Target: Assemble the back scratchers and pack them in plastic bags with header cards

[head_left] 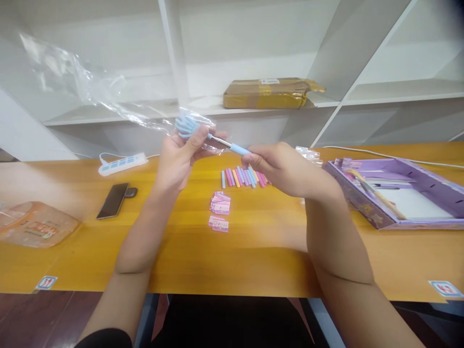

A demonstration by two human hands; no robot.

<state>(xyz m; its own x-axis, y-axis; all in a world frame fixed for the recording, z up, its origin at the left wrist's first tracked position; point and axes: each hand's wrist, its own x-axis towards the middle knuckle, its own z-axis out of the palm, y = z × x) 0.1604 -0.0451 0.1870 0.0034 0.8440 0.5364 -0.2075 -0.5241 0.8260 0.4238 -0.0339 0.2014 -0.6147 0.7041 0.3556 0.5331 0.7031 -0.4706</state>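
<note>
My left hand point(183, 157) is closed round the light-blue, hand-shaped head of a small telescopic stick point(221, 141), pinching it through a clear plastic wrapper point(97, 87) that trails up and to the left. My right hand point(277, 166) grips the stick's blue handle end. A bare metal shaft shows between the two hands. Both hands hover above the orange table point(253, 251). Below them lie a row of several pastel sticks point(242, 176) and two small stacks of pink cards point(220, 203).
An open purple box point(398, 193) with stationery sits at the right. A dark phone point(113, 200), a white power strip point(122, 163) and an orange-printed plastic bag point(34, 224) lie at the left. A brown parcel point(270, 93) rests on the white shelf behind.
</note>
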